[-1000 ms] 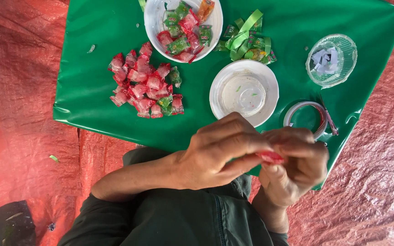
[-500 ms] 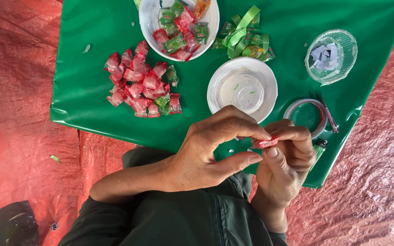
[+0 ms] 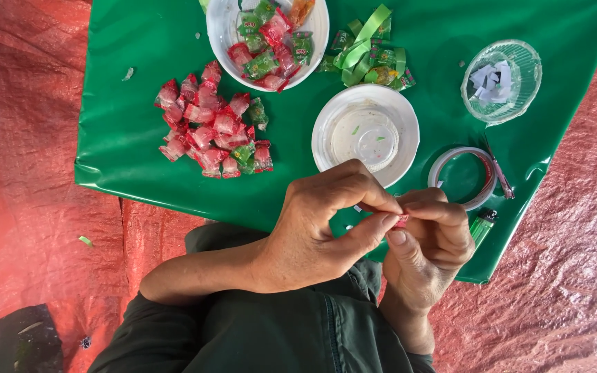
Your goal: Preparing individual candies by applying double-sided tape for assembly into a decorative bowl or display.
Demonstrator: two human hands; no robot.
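Both hands meet over the near edge of the green sheet (image 3: 139, 152) — the left hand (image 3: 312, 235) and the right hand (image 3: 430, 249) are pinched together on one small red candy (image 3: 401, 220), of which only a sliver shows between the fingertips. It looks featherlight and slick in its crinkly wrapper, soft at the twisted ends and firmer in the middle; the ends are likely the place to grip, since a hold on the smooth belly would probably slip.

Far left on the sheet lies a pile (image 3: 212, 131) of red wrapped candies with a few green ones mixed in. Beyond it, a white bowl (image 3: 226, 34) holds more. Just past the hands sits an empty white dish (image 3: 326, 135); green wrappers (image 3: 364, 52) lie behind that. To the right — a clear cup (image 3: 519, 93) with paper scraps, a tape roll (image 3: 443, 166), and a green lighter (image 3: 481, 224) near the right hand.
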